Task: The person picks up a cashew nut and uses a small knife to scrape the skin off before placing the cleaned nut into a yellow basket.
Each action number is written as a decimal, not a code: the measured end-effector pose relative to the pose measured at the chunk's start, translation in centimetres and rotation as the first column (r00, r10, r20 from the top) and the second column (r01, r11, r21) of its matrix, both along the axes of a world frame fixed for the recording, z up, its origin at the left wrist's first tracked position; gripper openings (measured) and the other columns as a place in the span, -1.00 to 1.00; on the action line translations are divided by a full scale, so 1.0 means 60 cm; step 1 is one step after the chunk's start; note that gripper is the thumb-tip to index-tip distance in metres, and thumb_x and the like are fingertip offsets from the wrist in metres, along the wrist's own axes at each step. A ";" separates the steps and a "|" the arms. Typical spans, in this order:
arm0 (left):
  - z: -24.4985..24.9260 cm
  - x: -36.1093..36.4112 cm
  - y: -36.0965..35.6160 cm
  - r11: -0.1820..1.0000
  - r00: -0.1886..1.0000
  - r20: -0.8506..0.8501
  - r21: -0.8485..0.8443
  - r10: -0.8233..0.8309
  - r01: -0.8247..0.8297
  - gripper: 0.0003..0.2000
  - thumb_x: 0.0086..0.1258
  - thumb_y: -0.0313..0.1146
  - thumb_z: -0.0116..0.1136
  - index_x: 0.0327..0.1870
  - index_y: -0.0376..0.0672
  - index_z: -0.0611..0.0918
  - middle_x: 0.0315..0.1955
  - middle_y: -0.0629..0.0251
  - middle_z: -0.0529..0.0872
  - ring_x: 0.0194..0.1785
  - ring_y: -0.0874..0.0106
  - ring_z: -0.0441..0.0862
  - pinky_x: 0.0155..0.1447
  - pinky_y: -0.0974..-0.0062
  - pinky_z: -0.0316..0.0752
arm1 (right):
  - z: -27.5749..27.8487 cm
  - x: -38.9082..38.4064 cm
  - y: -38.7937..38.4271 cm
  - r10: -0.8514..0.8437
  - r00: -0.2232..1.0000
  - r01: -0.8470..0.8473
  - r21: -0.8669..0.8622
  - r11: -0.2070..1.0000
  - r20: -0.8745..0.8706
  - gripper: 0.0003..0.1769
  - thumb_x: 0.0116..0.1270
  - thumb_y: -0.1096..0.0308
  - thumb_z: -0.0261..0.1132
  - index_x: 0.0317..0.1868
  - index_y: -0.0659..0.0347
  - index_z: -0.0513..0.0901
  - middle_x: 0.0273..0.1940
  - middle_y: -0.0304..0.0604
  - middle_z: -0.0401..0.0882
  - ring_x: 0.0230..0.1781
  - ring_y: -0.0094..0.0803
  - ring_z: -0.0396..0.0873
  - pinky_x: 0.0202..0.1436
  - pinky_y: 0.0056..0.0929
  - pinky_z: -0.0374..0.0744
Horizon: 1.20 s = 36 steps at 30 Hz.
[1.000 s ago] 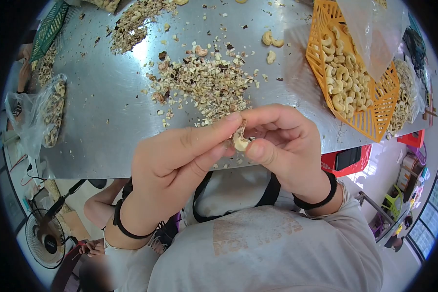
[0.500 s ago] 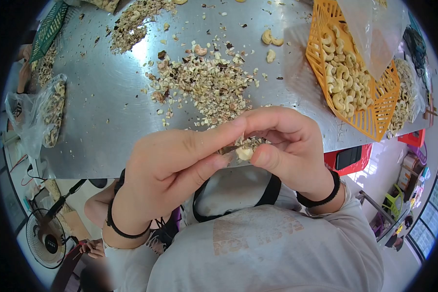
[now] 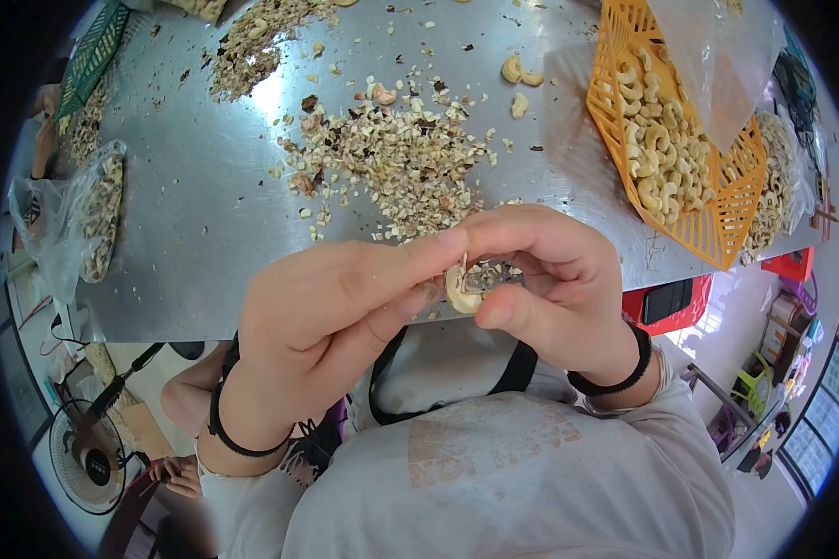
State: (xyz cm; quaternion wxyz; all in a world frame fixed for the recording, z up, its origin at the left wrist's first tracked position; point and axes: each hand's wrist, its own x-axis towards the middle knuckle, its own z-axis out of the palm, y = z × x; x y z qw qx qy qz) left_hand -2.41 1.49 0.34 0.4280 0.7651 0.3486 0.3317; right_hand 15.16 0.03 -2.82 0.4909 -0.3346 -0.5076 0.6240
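The left hand (image 3: 331, 293) and right hand (image 3: 569, 265) share a fingertip grip on one cashew (image 3: 460, 293). Fragments (image 3: 396, 172) strew the worktop (image 3: 196, 224).

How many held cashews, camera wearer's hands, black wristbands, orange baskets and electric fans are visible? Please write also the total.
Held cashew: 1
Wearer's hands: 2 (left hand, right hand)
Black wristbands: 2
Orange basket: 1
Electric fan: 1
Total: 7

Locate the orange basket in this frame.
In the head view, the basket sits on the table at upper right, beyond the right hand, with cashews inside and a clear bag overlapping its right side.
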 end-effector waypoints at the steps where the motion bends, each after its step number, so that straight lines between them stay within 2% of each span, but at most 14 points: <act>1: 0.001 0.001 0.000 1.000 1.000 0.000 0.000 0.000 0.000 -0.67 0.03 -0.59 0.04 -0.10 -0.23 0.49 -0.41 0.21 0.59 -0.46 0.39 0.54 -0.40 0.62 0.40 | 0.000 0.001 0.000 0.000 1.000 0.000 0.000 1.000 0.000 -0.73 -0.05 0.43 0.30 -0.28 0.28 0.50 -0.39 -0.20 0.52 -0.38 -0.49 0.49 -0.29 -0.58 0.44; 4: 0.004 0.002 -0.003 0.999 1.000 -0.011 -0.040 0.000 -0.001 -0.65 0.05 -0.56 0.05 -0.06 -0.22 0.47 -0.39 0.21 0.60 -0.44 0.40 0.55 -0.38 0.63 0.39 | -0.001 0.003 0.001 0.021 1.000 -0.021 0.010 1.000 0.012 -0.73 -0.05 0.41 0.30 -0.29 0.27 0.50 -0.38 -0.19 0.52 -0.38 -0.48 0.49 -0.29 -0.58 0.44; 6: 0.007 0.001 -0.004 0.989 1.000 -0.019 -0.144 0.003 -0.006 -0.63 0.06 -0.54 0.05 -0.04 -0.22 0.44 -0.35 0.22 0.60 -0.44 0.42 0.55 -0.38 0.62 0.39 | -0.002 0.003 0.000 0.028 0.999 -0.028 0.012 1.000 0.029 -0.73 -0.04 0.40 0.30 -0.29 0.28 0.50 -0.39 -0.19 0.52 -0.38 -0.47 0.50 -0.30 -0.58 0.44; 13: 0.001 -0.007 0.001 0.994 0.997 -0.049 -0.093 -0.062 0.058 -0.63 0.03 -0.56 0.07 -0.05 -0.17 0.47 -0.42 0.26 0.60 -0.51 0.41 0.51 -0.44 0.61 0.37 | 0.003 0.010 0.009 0.058 0.991 -0.075 0.142 0.987 0.119 -0.73 -0.06 0.40 0.30 -0.30 0.27 0.50 -0.42 -0.17 0.52 -0.42 -0.42 0.49 -0.34 -0.55 0.42; 15: 0.000 -0.003 0.000 0.999 0.995 -0.084 -0.019 -0.044 0.042 -0.62 -0.04 -0.57 0.10 -0.10 -0.14 0.51 -0.48 0.28 0.59 -0.54 0.41 0.49 -0.49 0.60 0.35 | 0.005 0.012 0.011 0.055 0.979 -0.094 0.194 0.976 0.199 -0.73 -0.06 0.41 0.29 -0.30 0.26 0.50 -0.44 -0.17 0.51 -0.43 -0.40 0.49 -0.35 -0.54 0.42; 19: -0.002 0.003 -0.003 0.997 0.990 -0.141 0.083 0.011 0.001 -0.61 -0.11 -0.57 0.11 -0.13 -0.13 0.53 -0.50 0.28 0.59 -0.55 0.43 0.49 -0.52 0.60 0.33 | 0.002 0.011 0.010 0.036 0.981 -0.071 0.183 0.981 0.189 -0.73 -0.07 0.41 0.29 -0.30 0.26 0.50 -0.44 -0.17 0.51 -0.43 -0.38 0.49 -0.36 -0.53 0.41; 21: -0.006 0.001 -0.002 0.972 0.980 -0.195 0.233 0.045 0.002 -0.58 -0.16 -0.58 0.10 -0.14 -0.13 0.53 -0.52 0.29 0.58 -0.57 0.42 0.48 -0.54 0.61 0.32 | 0.003 0.010 0.010 0.007 0.978 -0.049 0.197 0.979 0.207 -0.73 -0.06 0.41 0.29 -0.30 0.26 0.50 -0.44 -0.17 0.51 -0.43 -0.40 0.49 -0.35 -0.53 0.41; 22: -0.006 0.002 -0.003 0.972 0.980 -0.195 0.233 0.046 0.001 -0.58 -0.16 -0.58 0.10 -0.14 -0.13 0.53 -0.52 0.29 0.58 -0.57 0.42 0.48 -0.54 0.61 0.32 | 0.002 0.010 0.009 0.008 0.978 -0.050 0.197 0.979 0.207 -0.73 -0.06 0.41 0.29 -0.30 0.26 0.50 -0.44 -0.17 0.51 -0.43 -0.40 0.49 -0.35 -0.53 0.41; 25: -0.006 0.007 -0.004 0.975 0.984 -0.170 0.219 0.061 -0.022 -0.62 -0.09 -0.60 0.08 -0.15 -0.15 0.53 -0.49 0.28 0.58 -0.54 0.40 0.50 -0.52 0.61 0.35 | 0.000 0.008 0.007 0.001 0.987 -0.029 0.165 0.986 0.163 -0.74 -0.06 0.41 0.29 -0.30 0.25 0.50 -0.44 -0.18 0.51 -0.43 -0.42 0.49 -0.35 -0.55 0.42; 27: -0.005 0.011 -0.007 0.996 0.995 -0.082 0.071 0.064 -0.058 -0.67 0.00 -0.60 0.06 -0.14 -0.17 0.52 -0.46 0.24 0.59 -0.50 0.40 0.52 -0.46 0.62 0.37 | 0.000 0.008 0.005 0.008 0.992 -0.023 0.116 0.993 0.130 -0.74 -0.04 0.43 0.28 -0.29 0.25 0.50 -0.44 -0.19 0.52 -0.42 -0.44 0.50 -0.33 -0.56 0.42; 28: -0.002 0.011 -0.009 0.996 0.995 -0.081 0.071 0.063 -0.058 -0.67 0.00 -0.60 0.06 -0.14 -0.17 0.52 -0.46 0.24 0.59 -0.50 0.40 0.52 -0.46 0.62 0.37 | 0.000 0.008 0.006 0.007 0.991 -0.022 0.117 0.993 0.130 -0.74 -0.04 0.43 0.28 -0.29 0.25 0.50 -0.44 -0.19 0.52 -0.42 -0.44 0.50 -0.33 -0.56 0.42; 30: 0.005 0.010 -0.014 0.971 0.991 -0.058 -0.203 0.119 -0.129 -0.70 0.06 -0.59 0.04 -0.12 -0.20 0.51 -0.43 0.21 0.59 -0.47 0.42 0.53 -0.40 0.63 0.38 | 0.000 0.009 0.006 0.026 0.992 -0.041 0.127 0.991 0.120 -0.74 -0.03 0.43 0.27 -0.27 0.26 0.49 -0.43 -0.19 0.52 -0.41 -0.46 0.50 -0.32 -0.57 0.43; 34: 0.004 0.007 -0.009 0.975 0.993 -0.060 -0.191 0.106 -0.116 -0.69 0.06 -0.60 0.03 -0.12 -0.21 0.51 -0.44 0.20 0.59 -0.47 0.45 0.52 -0.40 0.63 0.37 | 0.000 0.006 0.002 0.031 0.994 -0.039 0.080 0.996 0.100 -0.74 -0.02 0.43 0.26 -0.26 0.26 0.49 -0.41 -0.18 0.51 -0.40 -0.46 0.51 -0.31 -0.57 0.44; 36: 0.004 0.008 -0.005 0.995 0.997 -0.045 -0.076 0.063 -0.067 -0.66 0.04 -0.59 0.04 -0.09 -0.19 0.49 -0.46 0.23 0.58 -0.49 0.43 0.51 -0.42 0.63 0.37 | 0.000 0.004 0.000 0.016 0.999 -0.015 -0.029 0.999 0.036 -0.73 -0.03 0.44 0.27 -0.26 0.26 0.49 -0.38 -0.18 0.51 -0.39 -0.47 0.51 -0.30 -0.58 0.44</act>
